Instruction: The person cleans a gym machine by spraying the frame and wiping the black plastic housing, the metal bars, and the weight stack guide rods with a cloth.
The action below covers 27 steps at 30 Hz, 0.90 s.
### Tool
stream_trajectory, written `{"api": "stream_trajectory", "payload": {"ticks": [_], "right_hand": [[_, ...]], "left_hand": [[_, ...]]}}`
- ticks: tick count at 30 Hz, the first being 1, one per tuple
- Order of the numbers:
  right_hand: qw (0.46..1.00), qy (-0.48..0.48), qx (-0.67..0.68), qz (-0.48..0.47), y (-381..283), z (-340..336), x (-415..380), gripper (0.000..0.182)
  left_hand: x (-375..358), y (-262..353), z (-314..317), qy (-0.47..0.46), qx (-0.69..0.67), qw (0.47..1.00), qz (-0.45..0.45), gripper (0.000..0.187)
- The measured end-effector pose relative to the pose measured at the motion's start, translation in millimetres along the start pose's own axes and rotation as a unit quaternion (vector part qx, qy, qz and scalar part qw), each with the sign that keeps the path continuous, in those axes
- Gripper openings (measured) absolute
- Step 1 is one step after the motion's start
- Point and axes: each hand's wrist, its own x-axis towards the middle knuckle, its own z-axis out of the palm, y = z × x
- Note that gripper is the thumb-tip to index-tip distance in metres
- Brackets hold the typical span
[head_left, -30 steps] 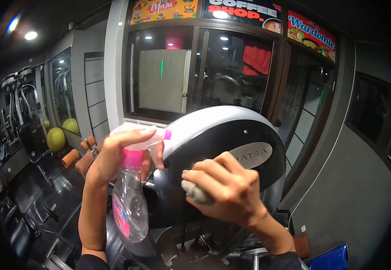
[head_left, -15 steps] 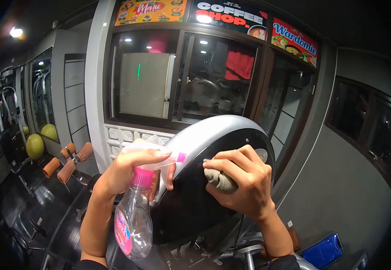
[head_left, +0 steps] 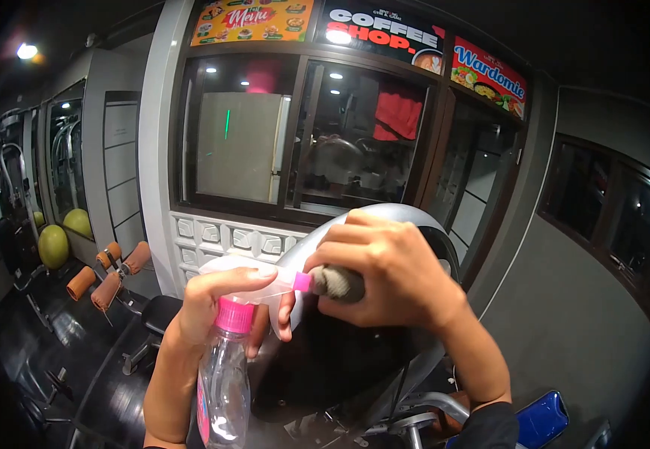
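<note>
My left hand (head_left: 216, 303) is wrapped round the neck and trigger of a clear spray bottle (head_left: 224, 382) with a pink collar and a pink nozzle (head_left: 302, 281). In my right hand (head_left: 385, 269) is a bunched grey cloth (head_left: 338, 283), right at the nozzle's tip. Whether nozzle and cloth touch I cannot tell. Both hands are in front of a gym machine's rounded cover, silver along its rim (head_left: 407, 214) and black on its side (head_left: 317, 359). The bottle's lower end reaches the bottom of the view.
Orange foam rollers (head_left: 81, 282) on a machine and a green ball (head_left: 53, 247) are at the left. Behind the cover stand a white patterned wall (head_left: 241, 238) and windows under signs. A blue object (head_left: 542, 420) lies at the lower right.
My right hand has moved left and slightly up with the cloth, from over the black cover to the nozzle. The bottle is now more upright and slightly lower. The view has shifted a little.
</note>
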Motion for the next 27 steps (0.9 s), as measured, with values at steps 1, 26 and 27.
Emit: {"api": "stream_trajectory", "payload": {"ticks": [1,26,27], "right_hand": [[1.000,-0.021,0.005,-0.010,9.5,-4.7,2.9,0.024],[0.991,-0.088,0.089,0.038,134.9,-23.9,5.6,0.035],[0.993,-0.071,0.087,0.023,138.3,-20.5,3.8,0.034]], "left_hand": [[-0.4,0.9,1.4,0.004,0.003,1.000,0.000,0.046],[3.4,18.1,51.2,0.215,0.198,0.956,0.020,0.056],[4.0,17.8,51.3,0.217,0.213,0.952,0.025,0.055]]}}
